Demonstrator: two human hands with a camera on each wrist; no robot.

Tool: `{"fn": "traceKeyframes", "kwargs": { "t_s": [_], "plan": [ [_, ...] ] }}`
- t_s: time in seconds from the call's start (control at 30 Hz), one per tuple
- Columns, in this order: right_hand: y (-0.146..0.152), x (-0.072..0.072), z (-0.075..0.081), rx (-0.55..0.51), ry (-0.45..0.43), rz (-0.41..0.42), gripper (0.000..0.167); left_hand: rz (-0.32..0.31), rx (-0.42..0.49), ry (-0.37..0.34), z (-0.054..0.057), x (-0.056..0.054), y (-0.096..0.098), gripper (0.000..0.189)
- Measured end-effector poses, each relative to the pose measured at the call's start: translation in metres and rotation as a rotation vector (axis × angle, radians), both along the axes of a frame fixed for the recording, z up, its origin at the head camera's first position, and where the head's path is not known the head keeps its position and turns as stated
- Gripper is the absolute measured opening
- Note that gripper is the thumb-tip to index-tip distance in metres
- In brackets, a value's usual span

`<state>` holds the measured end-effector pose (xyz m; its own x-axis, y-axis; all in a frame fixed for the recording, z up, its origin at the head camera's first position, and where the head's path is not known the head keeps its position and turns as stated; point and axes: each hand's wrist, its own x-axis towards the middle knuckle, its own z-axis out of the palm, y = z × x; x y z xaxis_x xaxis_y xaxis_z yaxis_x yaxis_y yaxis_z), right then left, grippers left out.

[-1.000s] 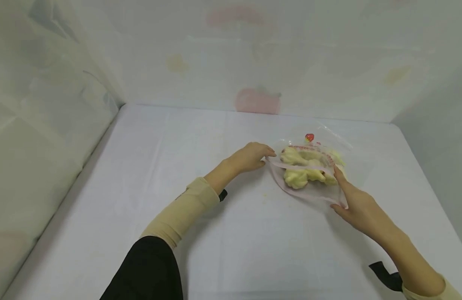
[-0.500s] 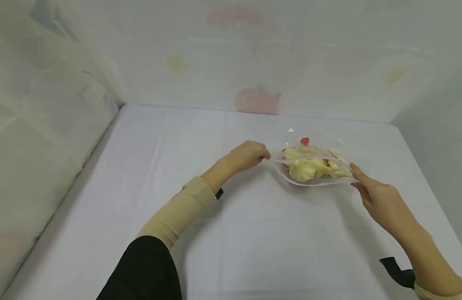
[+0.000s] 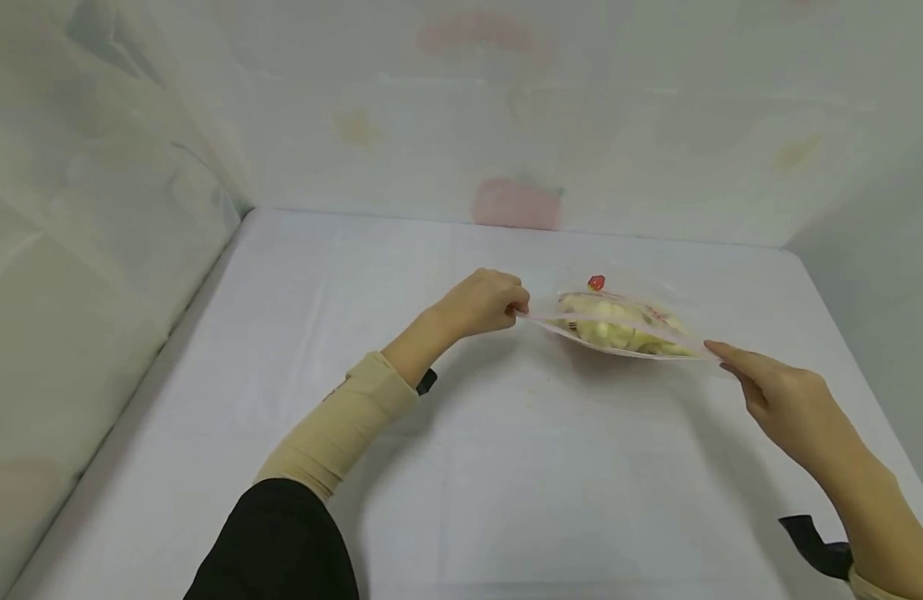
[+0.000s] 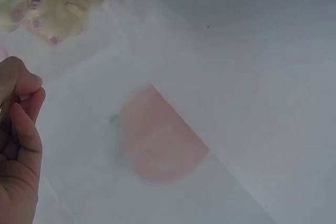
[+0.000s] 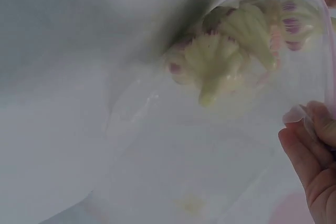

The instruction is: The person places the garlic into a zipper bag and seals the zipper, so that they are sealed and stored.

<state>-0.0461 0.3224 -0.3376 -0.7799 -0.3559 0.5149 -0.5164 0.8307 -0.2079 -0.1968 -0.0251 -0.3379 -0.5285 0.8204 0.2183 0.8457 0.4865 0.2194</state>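
A clear zip bag (image 3: 660,358) with a pink zip strip holds several garlic bulbs (image 3: 607,332), pale yellow with purple streaks in the right wrist view. The bag's mouth faces the person, stretched nearly flat between both hands. My left hand (image 3: 480,304) pinches the left corner of the mouth, its fingers curled in. At the opposite corner my right hand (image 3: 795,408) pinches the edge between thumb and fingers. Clear film shows between the right fingers (image 5: 299,153) in the right wrist view. A red strawberry print marks the bag's far side.
The bag is over a white-covered table (image 3: 446,467). Pale sheets with faint fruit prints stand along the back (image 3: 641,142) and left side (image 3: 79,275). A grey-white wall (image 3: 881,217) bounds the right. A black strap hangs at the right wrist.
The hands have drawn apart, left hand leftward and right hand rightward. The bag's mouth has narrowed from a wide gap to a thin, taut line.
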Motion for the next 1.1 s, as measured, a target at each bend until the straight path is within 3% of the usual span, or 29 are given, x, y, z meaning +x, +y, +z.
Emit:
{"fn": "traceKeyframes", "kwargs": {
  "t_s": [0.13,0.3,0.5,0.67,0.8,1.0,1.1],
  "plan": [
    [0.004,0.001,0.003,0.009,0.014,0.028,0.029,-0.008,0.020,0.021,0.004,0.000,-0.002,0.019],
    [0.009,-0.001,0.008,0.028,0.086,0.062,0.049,-0.017,0.025,0.039,0.012,0.003,-0.005,0.022],
    [0.003,-0.005,0.015,0.021,0.160,0.073,0.053,0.018,0.083,-0.066,0.020,0.008,-0.013,0.020],
    [-0.002,-0.006,0.020,0.018,0.152,0.046,0.056,-0.010,0.174,-0.148,0.023,0.009,-0.018,0.020],
    [0.002,-0.005,0.019,0.024,0.150,0.054,0.050,-0.048,0.181,-0.156,0.023,0.008,-0.020,0.020],
    [0.012,-0.006,0.013,0.013,0.130,0.053,0.047,-0.095,0.238,-0.141,0.013,0.008,-0.023,0.019],
    [0.010,-0.005,0.017,0.053,0.041,0.016,0.034,-0.092,0.248,-0.136,0.013,0.011,-0.021,0.020]
  ]
}}
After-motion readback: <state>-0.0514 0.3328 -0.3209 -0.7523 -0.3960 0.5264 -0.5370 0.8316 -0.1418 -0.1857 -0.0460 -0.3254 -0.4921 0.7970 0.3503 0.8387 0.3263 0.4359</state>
